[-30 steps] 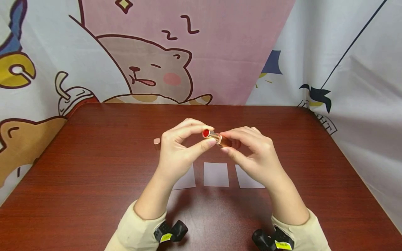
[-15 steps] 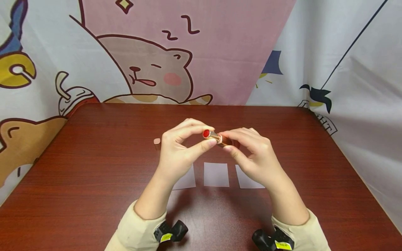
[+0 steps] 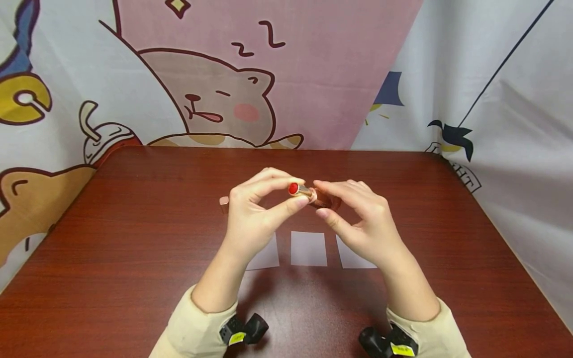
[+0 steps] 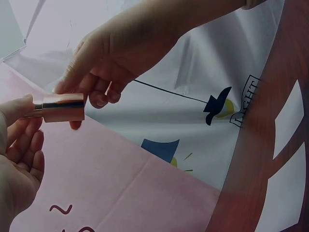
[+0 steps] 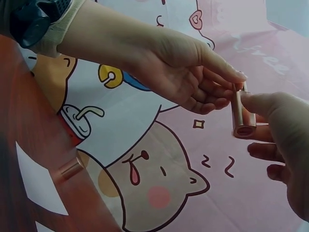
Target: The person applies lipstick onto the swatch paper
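Observation:
An uncapped lipstick [image 3: 307,192] is held above the table between both hands, its red tip facing left and toward me in the head view. My left hand [image 3: 252,214] pinches the gold inner tube near the red tip with thumb and index finger. At the other end, my right hand [image 3: 364,214] has its thumb and fingertips around the rose-gold base [image 4: 63,108], seen from the side in the left wrist view. The base's end [image 5: 245,130] shows in the right wrist view. A rose-gold lipstick cap [image 3: 224,203] stands on the table behind the left hand, partly hidden by it.
White paper squares, including a middle one [image 3: 309,249], lie in a row on the dark red-brown table [image 3: 134,248] below the hands; the outer ones are partly covered. A printed cartoon curtain [image 3: 322,74] hangs along the back and sides.
The red tip looks slightly more raised out of the tube than a second ago. My right thumb and fingers have shifted a little around the base; the left hand stays nearly still.

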`<action>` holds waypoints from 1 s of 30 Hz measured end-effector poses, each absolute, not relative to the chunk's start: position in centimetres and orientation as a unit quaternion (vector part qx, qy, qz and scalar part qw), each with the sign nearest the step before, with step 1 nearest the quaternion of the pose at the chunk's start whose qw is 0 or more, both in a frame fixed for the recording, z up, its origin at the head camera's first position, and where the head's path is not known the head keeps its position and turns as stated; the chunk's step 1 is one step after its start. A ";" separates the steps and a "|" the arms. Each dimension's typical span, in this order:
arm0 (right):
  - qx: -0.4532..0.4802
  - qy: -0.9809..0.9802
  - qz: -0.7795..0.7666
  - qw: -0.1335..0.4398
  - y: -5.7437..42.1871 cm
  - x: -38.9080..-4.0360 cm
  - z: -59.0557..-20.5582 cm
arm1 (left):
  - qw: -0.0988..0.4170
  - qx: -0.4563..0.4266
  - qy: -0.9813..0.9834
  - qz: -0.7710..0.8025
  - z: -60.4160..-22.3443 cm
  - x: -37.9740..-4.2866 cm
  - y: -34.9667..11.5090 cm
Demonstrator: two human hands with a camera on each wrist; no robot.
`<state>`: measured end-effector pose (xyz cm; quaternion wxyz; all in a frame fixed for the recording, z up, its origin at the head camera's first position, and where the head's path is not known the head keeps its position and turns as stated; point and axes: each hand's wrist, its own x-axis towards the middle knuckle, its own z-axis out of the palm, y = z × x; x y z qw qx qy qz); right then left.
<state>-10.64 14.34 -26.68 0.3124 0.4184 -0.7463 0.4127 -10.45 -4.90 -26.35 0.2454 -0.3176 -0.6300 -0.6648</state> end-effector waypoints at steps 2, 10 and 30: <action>0.409 -0.746 0.417 0.320 14.3 -10.6 -26.7 | 0.248 -0.315 -0.629 -0.666 -26.4 -10.5 -4.9; 0.386 -0.741 0.426 0.348 14.0 -10.6 -26.8 | 0.250 -0.307 -0.627 -0.671 -26.4 -10.5 -4.9; 0.386 -0.734 0.435 0.350 14.1 -10.7 -27.0 | 0.244 -0.322 -0.619 -0.673 -26.4 -10.5 -4.9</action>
